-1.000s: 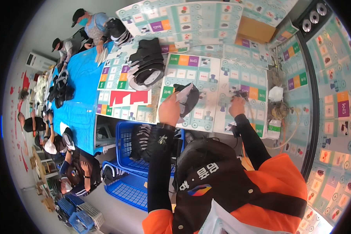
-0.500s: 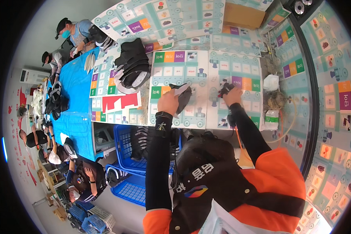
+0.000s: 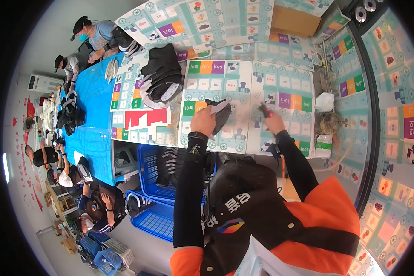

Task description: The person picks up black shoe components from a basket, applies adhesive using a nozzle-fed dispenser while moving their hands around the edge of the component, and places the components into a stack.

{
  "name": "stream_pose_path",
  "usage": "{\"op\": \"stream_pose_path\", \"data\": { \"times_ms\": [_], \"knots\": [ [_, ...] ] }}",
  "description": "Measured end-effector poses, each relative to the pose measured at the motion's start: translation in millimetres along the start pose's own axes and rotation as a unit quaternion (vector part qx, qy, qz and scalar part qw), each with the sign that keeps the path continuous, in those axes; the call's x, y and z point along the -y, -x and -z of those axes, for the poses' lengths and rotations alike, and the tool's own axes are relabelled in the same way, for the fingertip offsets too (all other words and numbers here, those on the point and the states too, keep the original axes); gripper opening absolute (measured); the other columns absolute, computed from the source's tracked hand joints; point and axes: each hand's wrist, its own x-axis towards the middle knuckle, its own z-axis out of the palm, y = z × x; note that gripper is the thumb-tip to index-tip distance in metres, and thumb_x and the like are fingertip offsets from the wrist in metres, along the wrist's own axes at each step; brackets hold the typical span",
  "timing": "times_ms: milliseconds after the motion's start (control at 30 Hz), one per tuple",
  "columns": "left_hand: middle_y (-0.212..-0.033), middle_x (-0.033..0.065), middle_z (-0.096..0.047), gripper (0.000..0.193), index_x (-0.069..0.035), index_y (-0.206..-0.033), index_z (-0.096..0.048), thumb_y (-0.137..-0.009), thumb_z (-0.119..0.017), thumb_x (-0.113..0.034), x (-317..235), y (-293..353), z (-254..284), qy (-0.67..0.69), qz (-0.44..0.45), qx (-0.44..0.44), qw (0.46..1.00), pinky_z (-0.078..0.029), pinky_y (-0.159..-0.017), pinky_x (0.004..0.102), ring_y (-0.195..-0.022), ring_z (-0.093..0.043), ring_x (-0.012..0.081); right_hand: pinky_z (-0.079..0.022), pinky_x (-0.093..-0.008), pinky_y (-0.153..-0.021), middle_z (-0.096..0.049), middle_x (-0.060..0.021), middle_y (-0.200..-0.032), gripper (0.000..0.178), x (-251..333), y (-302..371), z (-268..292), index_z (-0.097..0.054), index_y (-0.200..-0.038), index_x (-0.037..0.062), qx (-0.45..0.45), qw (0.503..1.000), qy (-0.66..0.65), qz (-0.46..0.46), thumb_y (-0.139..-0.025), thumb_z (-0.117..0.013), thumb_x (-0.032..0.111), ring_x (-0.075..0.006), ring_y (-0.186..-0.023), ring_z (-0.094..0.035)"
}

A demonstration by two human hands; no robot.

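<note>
My left hand [image 3: 202,121] is closed on a dark grey shoe upper [image 3: 223,116], holding it a little above the patterned table sheets. A pale, narrow strip [image 3: 220,106] shows along the upper's top edge, by my fingers. To the right, my right hand [image 3: 275,124] grips a small black handheld tool [image 3: 265,110] with a red glow near its front. The tool points up and left, apart from the upper. An orange cord or hose hangs below my right wrist. At the table's far left lies a stack of black shoe uppers [image 3: 163,69] with pale edges.
A red-and-white cut sheet [image 3: 147,118] lies left of my hand. Blue baskets [image 3: 154,223] holding shoe parts stand below the table edge. A blue-covered table [image 3: 94,115] carries more dark uppers, with several people around it. A white-and-green packet [image 3: 323,145] sits at the right edge.
My right hand has drawn slightly nearer to me with the tool, and a red glow now shows on it. My left hand keeps its grip on the upper. The whole view has shifted slightly.
</note>
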Motion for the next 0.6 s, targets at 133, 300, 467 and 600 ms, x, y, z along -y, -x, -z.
{"op": "stream_pose_path", "data": {
  "times_ms": [133,300,467,600],
  "knots": [
    [-0.093,0.0226,-0.071,0.022,-0.004,-0.104,-0.068,-0.094,-0.064,-0.023,0,-1,-2,-0.007,-0.005,-0.005,1.000,-0.055,-0.076,0.0535,-0.088,-0.068,0.0440,-0.056,-0.0361,-0.052,-0.071,-0.0152,-0.082,0.033,75,51,15,-0.067,-0.110,-0.0022,0.371,0.855,-0.351,-0.095,-0.079,-0.067,0.010,-0.0206,-0.075,-0.071],
    [-0.092,0.0227,-0.071,0.020,-0.004,-0.100,-0.067,-0.093,-0.063,-0.022,0,-10,-6,-0.012,-0.020,-0.004,1.000,-0.054,-0.076,0.0542,-0.087,-0.068,0.0443,-0.056,-0.0463,-0.065,-0.070,-0.0224,-0.081,0.032,108,79,6,-0.068,-0.109,0.0005,0.260,0.946,-0.190,0.048,-0.081,-0.061,0.014,-0.0368,-0.078,-0.070],
    [-0.090,0.0234,-0.070,0.020,-0.004,-0.099,-0.067,-0.093,-0.062,-0.022,1,-5,-2,0.007,-0.017,-0.011,1.000,-0.053,-0.075,0.0551,-0.087,-0.067,0.0453,-0.051,-0.0559,-0.078,-0.068,-0.0295,-0.089,0.025,115,82,9,-0.069,-0.101,0.0028,0.213,0.957,-0.147,0.128,-0.084,-0.056,0.016,-0.0500,-0.089,-0.064],
    [-0.091,0.0234,-0.071,0.020,-0.004,-0.100,-0.067,-0.093,-0.062,-0.022,2,-3,-1,-0.005,-0.013,0.001,1.000,-0.053,-0.076,0.0551,-0.087,-0.068,0.0453,-0.051,-0.0557,-0.080,-0.068,-0.0288,-0.089,0.028,114,81,7,-0.070,-0.104,0.0030,0.171,0.975,-0.123,0.074,-0.084,-0.057,0.017,-0.0500,-0.089,-0.064]
  ]
}}
